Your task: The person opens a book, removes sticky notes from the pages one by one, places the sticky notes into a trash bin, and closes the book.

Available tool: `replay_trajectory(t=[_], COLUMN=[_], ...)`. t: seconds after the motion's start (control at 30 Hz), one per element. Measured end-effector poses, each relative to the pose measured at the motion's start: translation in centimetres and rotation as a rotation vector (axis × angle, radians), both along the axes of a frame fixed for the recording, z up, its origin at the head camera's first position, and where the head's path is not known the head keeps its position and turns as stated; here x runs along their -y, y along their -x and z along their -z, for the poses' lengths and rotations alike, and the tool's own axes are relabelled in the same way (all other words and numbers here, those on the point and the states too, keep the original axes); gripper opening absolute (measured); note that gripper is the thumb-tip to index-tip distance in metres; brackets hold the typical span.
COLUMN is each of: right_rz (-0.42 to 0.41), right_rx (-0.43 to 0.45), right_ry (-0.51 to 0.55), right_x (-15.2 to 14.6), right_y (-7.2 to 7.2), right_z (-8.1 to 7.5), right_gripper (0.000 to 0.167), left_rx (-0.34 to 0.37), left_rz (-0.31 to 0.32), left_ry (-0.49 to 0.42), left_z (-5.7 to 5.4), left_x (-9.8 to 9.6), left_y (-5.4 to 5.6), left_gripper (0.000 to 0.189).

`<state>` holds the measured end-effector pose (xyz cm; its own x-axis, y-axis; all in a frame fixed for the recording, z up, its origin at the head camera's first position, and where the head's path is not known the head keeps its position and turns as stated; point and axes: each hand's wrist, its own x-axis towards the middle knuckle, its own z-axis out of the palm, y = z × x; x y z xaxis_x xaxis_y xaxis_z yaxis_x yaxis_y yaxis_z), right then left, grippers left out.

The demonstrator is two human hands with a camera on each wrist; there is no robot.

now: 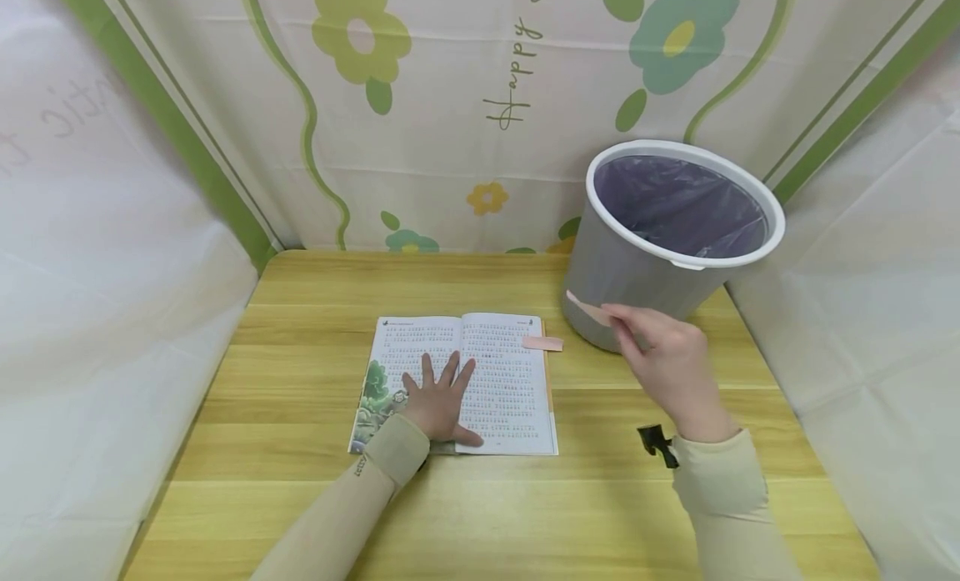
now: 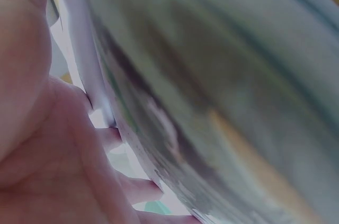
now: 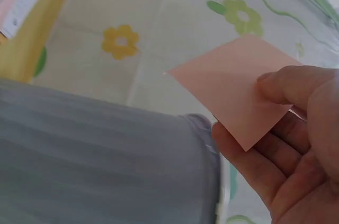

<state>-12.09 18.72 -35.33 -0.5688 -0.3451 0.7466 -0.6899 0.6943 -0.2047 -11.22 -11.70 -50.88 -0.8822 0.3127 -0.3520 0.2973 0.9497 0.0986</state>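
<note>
An open book (image 1: 498, 398) lies on the wooden table, its printed pages facing up. My left hand (image 1: 437, 406) rests on it near the lower middle, fingers spread and straight across both pages. A pink paper strip (image 1: 551, 344) sticks out past the right page's upper edge. Between thumb and fingers, my right hand (image 1: 667, 360) pinches a square pink sticky note (image 3: 233, 89), held up in front of the grey trash bin (image 1: 637, 272). In the left wrist view, the book's pages (image 2: 201, 91) loom close and blurred beside the palm.
The bin stands at the table's back right corner, its white rim (image 1: 772, 231) around a dark plastic liner (image 1: 675, 202). A flowered cloth (image 1: 450, 147) hangs behind the wooden table (image 1: 300, 514), and white cloth hangs at both sides.
</note>
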Motion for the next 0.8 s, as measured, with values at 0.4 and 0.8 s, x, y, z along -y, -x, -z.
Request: replay_trajectory(t=[0.4,0.8], right_rz=[0.064,0.115], right_rx=[-0.137,-0.173], right_ry=[0.012,-0.046], right_x=[-2.3,-4.6], right_y=[0.3,2.5], right_z=[-6.1,-9.4], right_gripper=[0.028,0.023], left_rx=[0.003,0.005], left_rz=[0.003,0.005], left_ry=[-0.019,-0.026], left_z=[-0.2,-0.3], left_x=[0.1,0.1], left_y=[0.0,-0.1], left_gripper=[0.134,0.133])
